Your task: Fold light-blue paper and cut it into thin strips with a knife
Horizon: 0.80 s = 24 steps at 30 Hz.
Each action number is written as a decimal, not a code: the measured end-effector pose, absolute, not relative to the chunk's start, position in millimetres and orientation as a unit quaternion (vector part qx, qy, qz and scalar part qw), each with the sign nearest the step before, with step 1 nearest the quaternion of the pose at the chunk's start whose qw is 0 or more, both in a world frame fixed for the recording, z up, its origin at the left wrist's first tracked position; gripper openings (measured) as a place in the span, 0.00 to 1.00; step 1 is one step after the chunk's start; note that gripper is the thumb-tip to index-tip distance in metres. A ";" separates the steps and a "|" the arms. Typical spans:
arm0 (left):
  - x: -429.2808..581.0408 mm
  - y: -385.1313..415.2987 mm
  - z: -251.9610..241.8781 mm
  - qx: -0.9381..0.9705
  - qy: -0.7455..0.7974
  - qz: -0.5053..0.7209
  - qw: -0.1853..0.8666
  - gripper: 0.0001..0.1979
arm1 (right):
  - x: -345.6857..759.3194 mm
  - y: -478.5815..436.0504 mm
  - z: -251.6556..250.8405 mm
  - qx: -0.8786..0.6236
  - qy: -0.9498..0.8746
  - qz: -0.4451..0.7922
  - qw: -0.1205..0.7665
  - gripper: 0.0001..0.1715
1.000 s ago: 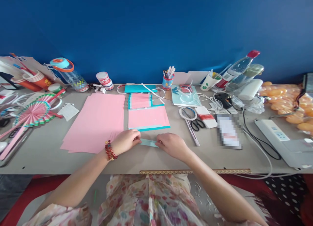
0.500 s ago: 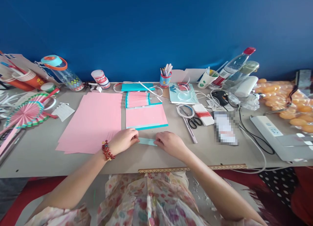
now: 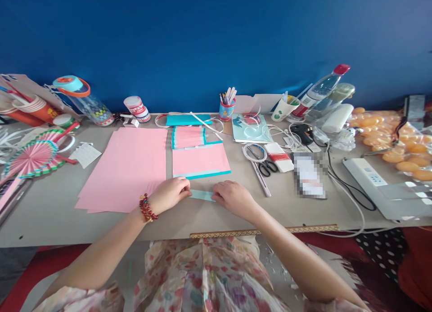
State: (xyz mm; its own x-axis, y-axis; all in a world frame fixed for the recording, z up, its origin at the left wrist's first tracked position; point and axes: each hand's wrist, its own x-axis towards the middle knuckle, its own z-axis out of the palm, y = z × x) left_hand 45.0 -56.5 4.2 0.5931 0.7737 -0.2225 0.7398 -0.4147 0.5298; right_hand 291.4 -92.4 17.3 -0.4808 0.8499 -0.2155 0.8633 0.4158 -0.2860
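Both my hands rest on the table near its front edge and pinch a narrow light-blue paper strip between them. My left hand, with a red bead bracelet at the wrist, grips the strip's left end. My right hand grips its right end, fingers curled. Just beyond the strip lies a pink sheet with a teal edge, and behind that a pleated pink-and-teal piece. A stack of large pink sheets lies left of my left hand.
Scissors, a ruler-like bar, a tape roll and cables lie to the right, with a power strip and a bag of oranges. A paper fan, cups and a bottle crowd the left. A pen cup stands at the back.
My hands and the strip stay in the same pose; only the head camera has shifted slightly, sliding the scene a little left and up.
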 end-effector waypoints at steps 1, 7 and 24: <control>44.9 -56.5 4.2 0.841 0.449 0.029 0.300 0.09 | 291.4 -92.4 17.3 0.509 0.841 -0.180 0.021 0.08; 44.3 -55.4 2.4 0.841 0.448 0.032 0.302 0.09 | 290.0 -92.8 18.4 0.508 0.843 -0.169 0.039 0.09; 42.7 -58.6 0.9 0.852 0.442 0.029 0.278 0.08 | 288.2 -94.8 20.4 0.505 0.847 -0.156 0.056 0.09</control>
